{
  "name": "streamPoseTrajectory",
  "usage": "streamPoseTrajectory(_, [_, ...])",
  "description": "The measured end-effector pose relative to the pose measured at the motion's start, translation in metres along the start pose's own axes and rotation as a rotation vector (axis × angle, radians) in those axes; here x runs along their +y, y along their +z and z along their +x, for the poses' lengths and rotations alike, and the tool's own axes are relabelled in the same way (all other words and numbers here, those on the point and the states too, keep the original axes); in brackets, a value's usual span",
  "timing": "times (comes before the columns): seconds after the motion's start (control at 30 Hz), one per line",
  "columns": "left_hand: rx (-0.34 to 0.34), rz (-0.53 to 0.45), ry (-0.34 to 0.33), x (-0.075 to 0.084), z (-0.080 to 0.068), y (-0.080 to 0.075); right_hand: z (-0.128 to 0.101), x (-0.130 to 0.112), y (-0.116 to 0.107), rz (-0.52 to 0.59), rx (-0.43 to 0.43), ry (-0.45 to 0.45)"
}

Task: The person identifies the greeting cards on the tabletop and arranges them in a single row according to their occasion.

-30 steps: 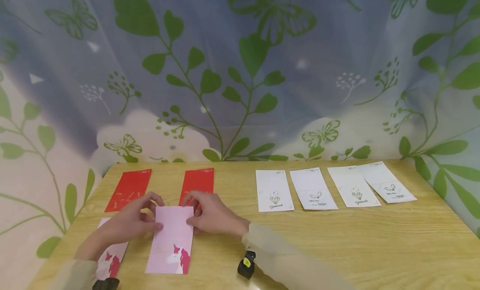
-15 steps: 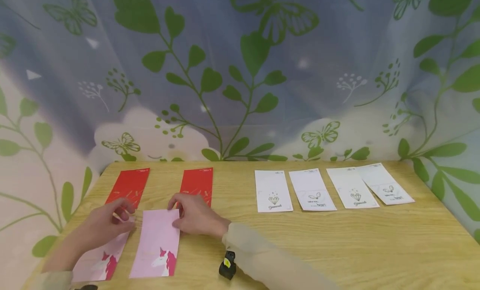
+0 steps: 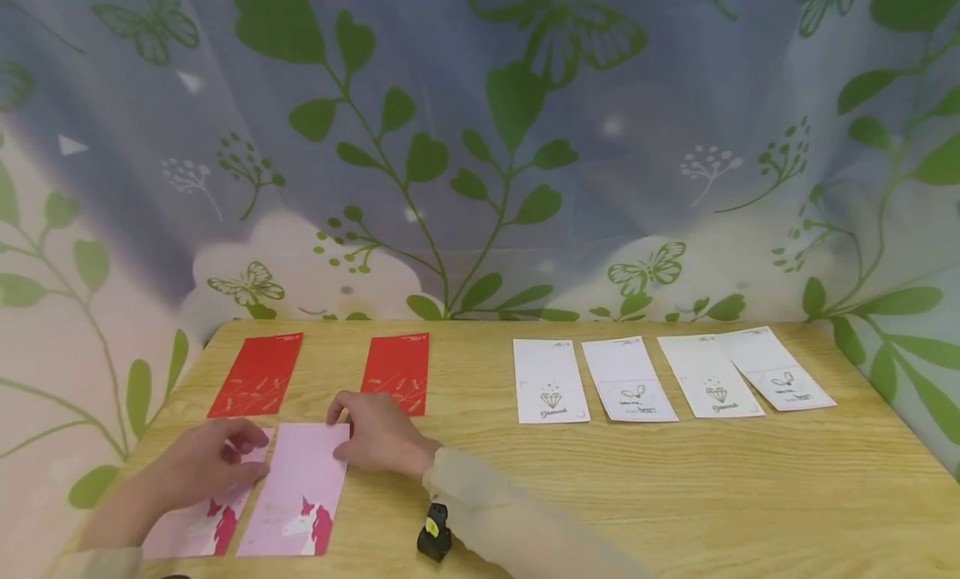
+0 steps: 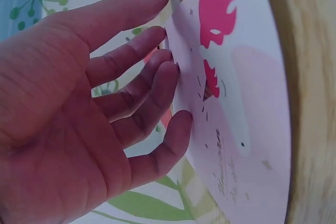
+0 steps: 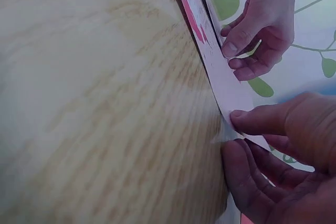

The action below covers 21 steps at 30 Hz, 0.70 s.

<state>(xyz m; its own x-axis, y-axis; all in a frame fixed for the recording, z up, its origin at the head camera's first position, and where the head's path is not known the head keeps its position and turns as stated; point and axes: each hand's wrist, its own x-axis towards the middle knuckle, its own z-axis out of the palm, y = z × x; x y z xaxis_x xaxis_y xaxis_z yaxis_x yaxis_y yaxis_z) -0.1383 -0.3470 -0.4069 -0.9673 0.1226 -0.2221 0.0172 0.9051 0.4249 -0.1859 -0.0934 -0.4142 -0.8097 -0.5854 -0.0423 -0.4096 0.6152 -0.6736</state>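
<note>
Two pink paper envelopes printed with unicorns lie side by side at the table's front left in the head view. My right hand pinches the upper right edge of the right pink envelope, its thumb on the paper in the right wrist view. My left hand rests over the left pink envelope, covering its middle. In the left wrist view the loosely bent fingers meet the pink paper, and the thumb tip points at the narrow gap between the two envelopes.
Behind the hands lie two red envelopes, one at the left and another partly behind my right hand. Several white envelopes form a row at the back right, the last two overlapping. A leaf-patterned curtain hangs behind the wooden table.
The right pink envelope has slid left, close beside the other one, with my right hand on it. My left hand has come off its left edge and moved left over the other pink envelope.
</note>
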Motion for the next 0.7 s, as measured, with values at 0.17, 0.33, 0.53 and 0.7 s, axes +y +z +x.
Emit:
streamPoseTrajectory(0.17, [0.006,0.005,0.018,0.0006,0.0007,-0.0021,0.0031,-0.0031,0.0008,-0.063,-0.008,-0.004])
streamPoseTrajectory(0.33, [-0.03,-0.01,-0.026,0.0026,0.0016,-0.0045,0.0053,-0.0059,0.0034,-0.126,-0.023,0.004])
streamPoseTrajectory(0.53, [-0.042,-0.014,-0.057,0.0043,0.0013,-0.0042,0.0055,-0.0068,0.0047,-0.194,-0.037,-0.032])
streamPoseTrajectory(0.7, [-0.038,-0.024,-0.063,0.0041,0.0001,-0.0032,0.0063,-0.0063,0.0041,-0.24,-0.057,-0.075])
